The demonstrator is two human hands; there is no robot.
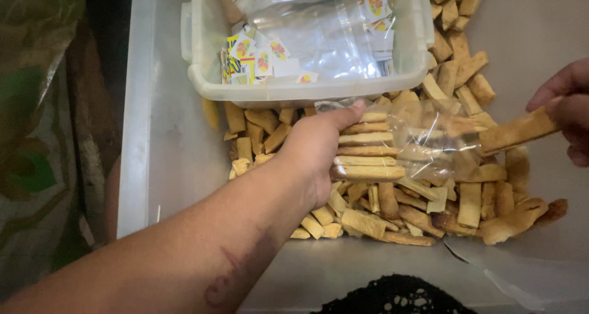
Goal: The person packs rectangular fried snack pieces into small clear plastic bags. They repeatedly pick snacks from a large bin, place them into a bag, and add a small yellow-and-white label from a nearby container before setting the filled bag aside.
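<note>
— What is the left hand (313,151) doing?

— It is closed around a clear plastic bag (417,139), thumb along the top edge near the bag's closed end. The bag lies on its side above the heap, its mouth pointing toward the right edge of the surface (172,160). Several long toasted sticks (368,160) are stacked flat inside it.

— And the right hand (567,108)?

— At the right edge of the view, fingers pinched together on one end of a single toasted stick (515,132). The other end of that stick points at the bag's open mouth, just beside it; I cannot tell whether it is already inside.

— Where is everything else?

— A loose heap of the same sticks (423,210) covers the middle of the pale surface and runs up toward the far right corner. At the far edge a translucent plastic tub (294,90) rests against the heap, holding empty clear bags and small printed labels (257,59). Dark lacy cloth (392,295) shows at the near edge.
</note>
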